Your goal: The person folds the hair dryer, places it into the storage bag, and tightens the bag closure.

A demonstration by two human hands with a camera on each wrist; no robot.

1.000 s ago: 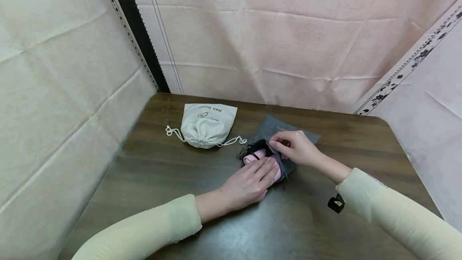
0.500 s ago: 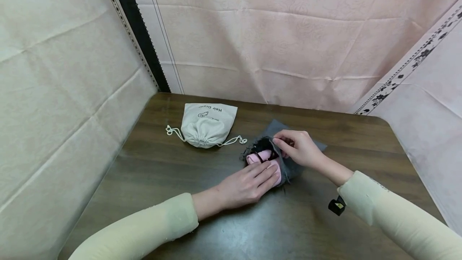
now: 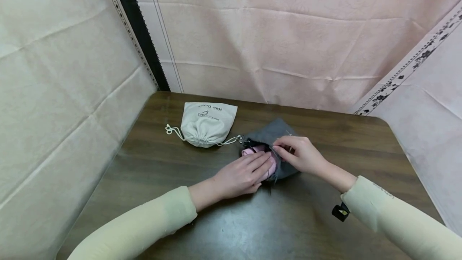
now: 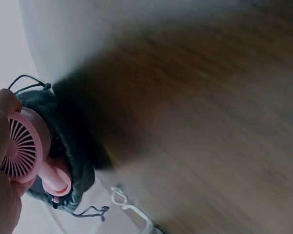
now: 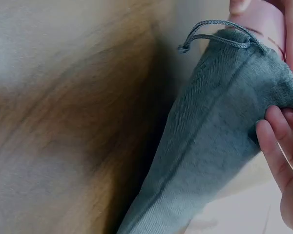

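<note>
A pink hair dryer (image 4: pixel 33 134), with a round slotted grille, sits partly inside the mouth of a dark grey drawstring bag (image 3: pixel 268 131). My left hand (image 3: pixel 239 175) grips the grille end, its fingers spread over the pink body. At the bag's opening, my right hand (image 3: pixel 302 155) pinches the fabric edge between thumb and fingers. In the right wrist view the grey cloth (image 5: pixel 219 112) stretches away from the mouth, and a cord loop (image 5: pixel 210 30) hangs beside it. The inner end of the dryer is hidden by the bag.
A white drawstring pouch (image 3: pixel 209 125) printed "Hair Dryer" lies at the back left of the brown wooden table (image 3: pixel 159 163), one cord end beside the grey bag. Pale cloth (image 3: pixel 288 43) hangs behind the table.
Both hands stay on the dryer and bag. The grey bag has shifted left and its mouth now covers more of the pink body; the left hand has moved slightly left and away from me.
</note>
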